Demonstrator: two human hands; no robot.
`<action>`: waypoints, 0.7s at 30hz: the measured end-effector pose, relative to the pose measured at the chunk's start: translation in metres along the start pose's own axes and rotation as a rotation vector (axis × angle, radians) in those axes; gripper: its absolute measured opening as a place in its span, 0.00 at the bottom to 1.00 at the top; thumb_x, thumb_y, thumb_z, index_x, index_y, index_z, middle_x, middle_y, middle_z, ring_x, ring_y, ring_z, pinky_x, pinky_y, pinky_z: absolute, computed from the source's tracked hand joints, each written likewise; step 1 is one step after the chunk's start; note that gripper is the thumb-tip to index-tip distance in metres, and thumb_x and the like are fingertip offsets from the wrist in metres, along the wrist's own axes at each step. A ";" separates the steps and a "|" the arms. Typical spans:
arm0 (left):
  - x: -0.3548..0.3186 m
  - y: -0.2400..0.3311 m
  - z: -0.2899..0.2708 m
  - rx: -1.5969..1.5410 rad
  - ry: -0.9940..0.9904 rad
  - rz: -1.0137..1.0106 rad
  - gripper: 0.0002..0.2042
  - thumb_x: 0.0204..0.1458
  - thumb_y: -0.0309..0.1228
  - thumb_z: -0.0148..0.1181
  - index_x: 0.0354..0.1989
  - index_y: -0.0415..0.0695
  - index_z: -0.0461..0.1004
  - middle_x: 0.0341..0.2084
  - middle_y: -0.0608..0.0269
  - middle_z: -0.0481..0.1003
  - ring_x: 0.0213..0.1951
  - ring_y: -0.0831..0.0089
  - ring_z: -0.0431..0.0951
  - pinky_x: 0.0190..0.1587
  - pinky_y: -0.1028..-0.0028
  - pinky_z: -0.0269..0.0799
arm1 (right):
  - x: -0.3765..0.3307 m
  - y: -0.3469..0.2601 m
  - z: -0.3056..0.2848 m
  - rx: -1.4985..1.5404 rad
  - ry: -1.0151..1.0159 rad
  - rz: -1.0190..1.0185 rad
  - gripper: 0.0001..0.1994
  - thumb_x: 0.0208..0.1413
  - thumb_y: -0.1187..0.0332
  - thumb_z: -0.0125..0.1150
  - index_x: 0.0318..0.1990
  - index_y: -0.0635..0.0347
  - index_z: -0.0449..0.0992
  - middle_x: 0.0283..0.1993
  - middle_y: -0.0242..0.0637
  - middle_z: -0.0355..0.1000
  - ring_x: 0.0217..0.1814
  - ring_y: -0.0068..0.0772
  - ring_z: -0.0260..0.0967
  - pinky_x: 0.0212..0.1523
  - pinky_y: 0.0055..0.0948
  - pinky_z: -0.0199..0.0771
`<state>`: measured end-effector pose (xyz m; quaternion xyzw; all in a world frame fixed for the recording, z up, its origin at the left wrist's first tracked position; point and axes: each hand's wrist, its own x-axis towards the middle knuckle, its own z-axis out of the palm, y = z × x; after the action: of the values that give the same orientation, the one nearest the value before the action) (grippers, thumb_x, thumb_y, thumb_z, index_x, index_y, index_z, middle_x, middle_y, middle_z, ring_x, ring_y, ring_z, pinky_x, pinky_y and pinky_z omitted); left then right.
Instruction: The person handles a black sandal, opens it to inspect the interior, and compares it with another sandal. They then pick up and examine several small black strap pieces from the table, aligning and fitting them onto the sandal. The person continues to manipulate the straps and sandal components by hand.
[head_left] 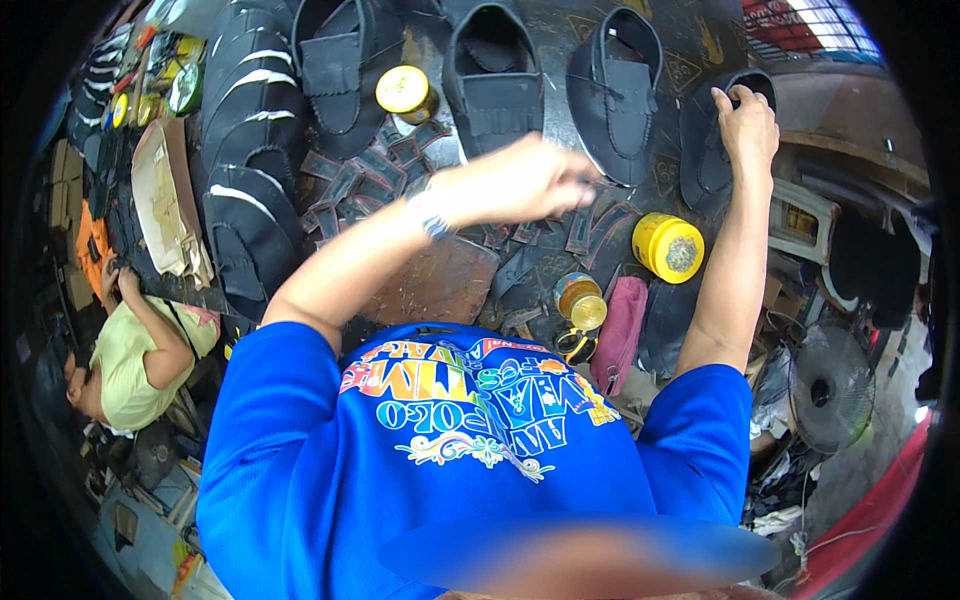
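My left hand point(525, 180), with a watch on its wrist, is closed over the middle of the workbench. Its fingers pinch what looks like a thin dark stick, whose tip lies by the edge of a black shoe upper point(615, 95). My right hand point(745, 125) reaches far right and grips the top rim of another black shoe upper point(705, 160). Two more black uppers point(495, 80) point(340, 70) lie in the same row to the left. An open tin point(580, 300) stands near my chest, between my arms.
Two yellow lidded tins point(668, 247) point(405, 92) stand on the dark bench point(545, 265), among several small dark leather pieces point(365, 170). A brown board point(430, 285) and a maroon pouch point(620, 330) lie near me. Another person in a yellow-green shirt point(130, 350) works at left. A fan point(830, 385) stands at right.
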<state>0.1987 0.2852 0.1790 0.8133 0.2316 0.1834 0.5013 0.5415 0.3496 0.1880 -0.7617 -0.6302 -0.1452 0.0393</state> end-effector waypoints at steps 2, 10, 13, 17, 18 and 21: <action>-0.041 0.007 0.007 -0.062 -0.099 -0.170 0.18 0.62 0.34 0.58 0.56 0.37 0.74 0.34 0.51 0.82 0.33 0.67 0.84 0.40 0.68 0.79 | -0.006 -0.027 -0.015 0.336 -0.117 -0.035 0.20 0.57 0.49 0.64 0.43 0.58 0.83 0.44 0.45 0.80 0.47 0.46 0.79 0.49 0.41 0.76; -0.147 0.006 0.009 -0.373 0.160 -0.418 0.17 0.62 0.30 0.56 0.58 0.38 0.73 0.36 0.60 0.80 0.38 0.75 0.82 0.45 0.73 0.78 | -0.047 -0.160 -0.038 0.937 -0.340 -0.333 0.11 0.59 0.67 0.67 0.45 0.63 0.82 0.39 0.35 0.80 0.41 0.23 0.75 0.46 0.25 0.74; -0.168 0.006 0.003 -0.407 0.281 -0.446 0.17 0.63 0.29 0.55 0.58 0.38 0.73 0.35 0.62 0.79 0.38 0.76 0.81 0.46 0.74 0.77 | -0.055 -0.202 -0.046 1.079 -0.355 -0.314 0.09 0.59 0.67 0.67 0.43 0.62 0.82 0.36 0.30 0.79 0.37 0.18 0.72 0.42 0.21 0.73; -0.184 0.005 -0.002 -0.401 0.355 -0.429 0.16 0.63 0.29 0.55 0.58 0.38 0.73 0.36 0.63 0.79 0.38 0.77 0.81 0.46 0.75 0.77 | -0.048 -0.242 -0.055 1.186 -0.347 -0.399 0.06 0.58 0.70 0.67 0.40 0.62 0.81 0.33 0.27 0.76 0.35 0.16 0.70 0.38 0.20 0.71; -0.187 0.004 -0.003 -0.409 0.367 -0.425 0.16 0.63 0.29 0.55 0.58 0.38 0.73 0.37 0.62 0.79 0.38 0.77 0.81 0.46 0.74 0.77 | -0.044 -0.252 -0.055 1.211 -0.329 -0.423 0.06 0.57 0.70 0.68 0.39 0.62 0.80 0.31 0.28 0.76 0.33 0.16 0.70 0.37 0.21 0.71; -0.195 0.001 -0.006 -0.411 0.409 -0.440 0.16 0.63 0.29 0.54 0.58 0.37 0.73 0.37 0.61 0.79 0.39 0.77 0.81 0.46 0.74 0.77 | -0.032 -0.277 -0.054 1.263 -0.277 -0.446 0.06 0.55 0.73 0.67 0.38 0.62 0.77 0.29 0.28 0.74 0.32 0.15 0.69 0.36 0.20 0.71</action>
<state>0.0349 0.1802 0.1699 0.5726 0.4548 0.2728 0.6252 0.2577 0.3622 0.1971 -0.4561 -0.7352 0.3447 0.3642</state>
